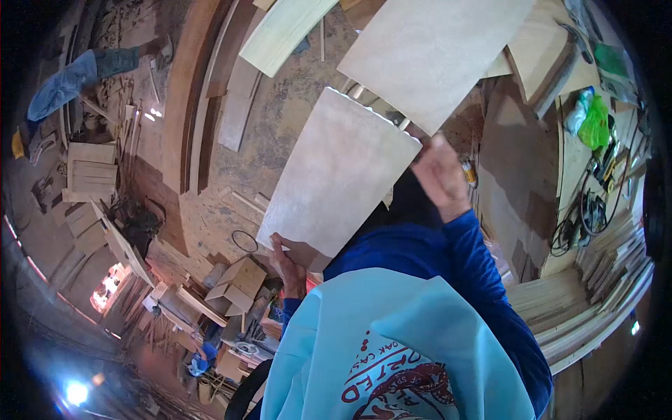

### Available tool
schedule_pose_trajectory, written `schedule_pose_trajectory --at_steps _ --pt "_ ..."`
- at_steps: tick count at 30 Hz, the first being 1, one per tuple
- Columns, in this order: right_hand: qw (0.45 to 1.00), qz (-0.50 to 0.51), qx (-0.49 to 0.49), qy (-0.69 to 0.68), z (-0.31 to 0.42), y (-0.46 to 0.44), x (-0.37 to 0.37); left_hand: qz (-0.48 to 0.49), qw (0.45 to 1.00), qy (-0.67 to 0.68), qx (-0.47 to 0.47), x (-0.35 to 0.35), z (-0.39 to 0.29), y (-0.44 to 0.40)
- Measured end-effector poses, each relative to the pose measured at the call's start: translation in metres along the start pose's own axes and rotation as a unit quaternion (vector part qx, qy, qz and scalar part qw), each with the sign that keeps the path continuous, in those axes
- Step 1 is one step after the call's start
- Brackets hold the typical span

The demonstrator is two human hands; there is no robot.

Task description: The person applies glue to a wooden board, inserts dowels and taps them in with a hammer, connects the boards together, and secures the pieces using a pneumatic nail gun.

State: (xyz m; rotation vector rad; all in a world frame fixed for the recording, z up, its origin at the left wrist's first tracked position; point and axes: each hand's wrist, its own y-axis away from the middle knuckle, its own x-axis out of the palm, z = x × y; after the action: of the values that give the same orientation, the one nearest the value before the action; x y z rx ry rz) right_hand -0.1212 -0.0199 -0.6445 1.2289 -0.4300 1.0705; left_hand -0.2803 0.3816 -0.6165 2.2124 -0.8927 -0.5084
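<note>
"Pale panel [336,175]: how is it placed between the hands?"

"At the left, its near corner is pinched by the left hand [285,264], thumb laid on the face; from there the panel is slanted away, toward the right hand [442,175]."

"And its edges?"

"Beyond the left edge, open, dusty floor [269,143] is seen, bounded by long boards [187,91]. At the far edge, dotted with white, a narrow gap is bridged by dowels [404,124] to a second panel [441,59]."

"What is shown on the right?"

"Just beside the far right corner, the right hand is blurred; whether anything is gripped cannot be told. Farther right, a broad brown sheet [514,182] is seen."
</note>
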Motion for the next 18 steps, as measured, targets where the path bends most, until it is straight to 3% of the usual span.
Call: schedule_pose_trajectory --at_steps 2,6,13,18 --pt "0.999 -0.014 -0.011 0.026 0.028 -0.007 -0.002 0.021 0.999 0.048 -0.013 0.010 0.001 0.004" --pt "0.992 -0.060 -0.032 0.104 0.056 -0.028 0.000 -0.018 1.000 0.016 0.000 0.016 -0.002 0.007" --pt "0.998 -0.060 0.011 0.011 0.054 -0.040 -0.008 -0.011 1.000 -0.001 0.016 0.014 -0.013 0.002" --pt "0.984 -0.082 -0.076 0.138 0.066 -0.060 -0.010 0.033 0.999 0.011 -0.010 0.035 -0.022 0.010"
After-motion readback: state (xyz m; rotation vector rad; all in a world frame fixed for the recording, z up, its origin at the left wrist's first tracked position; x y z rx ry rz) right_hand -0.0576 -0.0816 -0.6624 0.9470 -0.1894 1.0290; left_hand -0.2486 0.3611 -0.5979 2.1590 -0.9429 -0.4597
